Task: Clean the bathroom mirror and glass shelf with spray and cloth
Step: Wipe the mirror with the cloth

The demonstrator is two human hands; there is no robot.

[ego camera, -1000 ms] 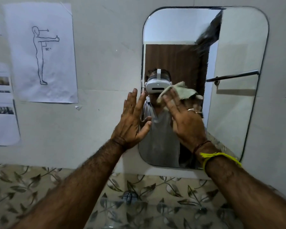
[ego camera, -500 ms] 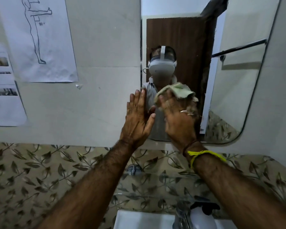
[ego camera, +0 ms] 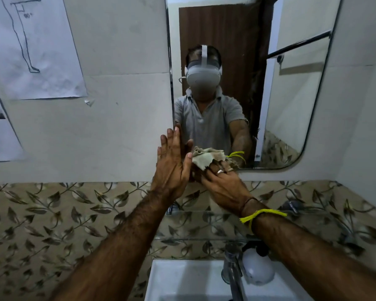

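**Mirror: the cloth is down at its bottom-left corner, glass shelf waiting below**

The mirror (ego camera: 291, 83) hangs on the wall straight ahead, taller than it is wide, and the wiping is at its lower left corner. The right hand (ego camera: 224, 187) presses the crumpled cloth (ego camera: 206, 158) against the glass there, fingers bent over the fabric and holding it. The left hand (ego camera: 172, 170) stands just beside it, fingers straight and together, flat near the mirror's left edge and touching the cloth's near side; it holds nothing.

From the cloth, unwiped-looking glass runs up and to the right; the bottom rim is just below the knuckles, so there is little room downward and none to the left past the frame. I judge the next stroke wants to run rightward along the bottom edge.

The glass shelf (ego camera: 313, 216) lies lengthwise along the leaf-patterned tile (ego camera: 52, 224), below both wrists, nearer the right arm. The spray bottle (ego camera: 257, 268) sits under it beside the tap (ego camera: 232, 270) on the basin (ego camera: 182, 279).
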